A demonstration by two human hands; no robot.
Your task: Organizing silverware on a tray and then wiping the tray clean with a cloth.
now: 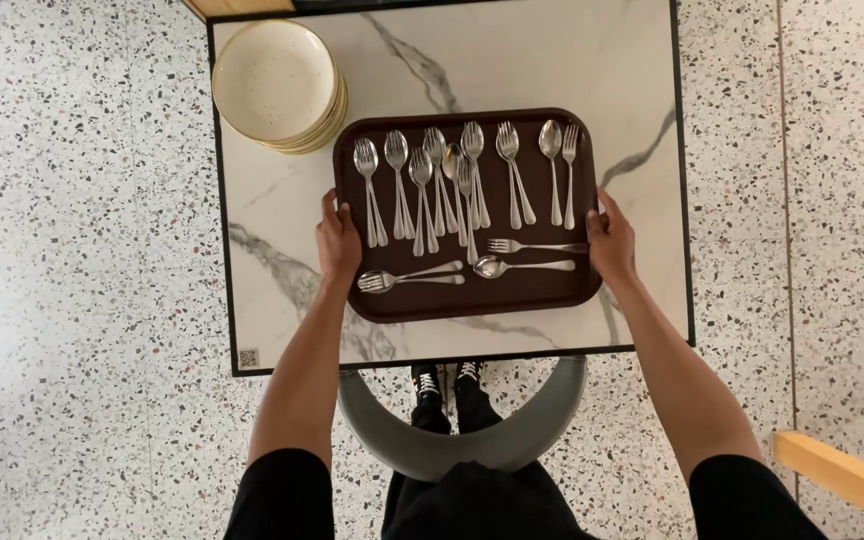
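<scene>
Left hand and right hand clasp the brown tray of cutlery (level on the bench), calling for an even two-sided grip.

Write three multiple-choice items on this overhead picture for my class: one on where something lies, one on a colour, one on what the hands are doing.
1. Where is the stack of plates?
A. On the tray
B. On the table's far left corner, beside the tray
C. On the floor

2. What colour is the tray?
A. Dark brown
B. White
C. Green

3. What are the hands doing?
A. Lifting a fork
B. Resting on the chair
C. Holding the tray's two side edges

Answers: 1 B, the plates sit on the marble table, clear of the tray. 2 A, dark brown under the cutlery. 3 C, left hand and right hand each grip one side.
</scene>
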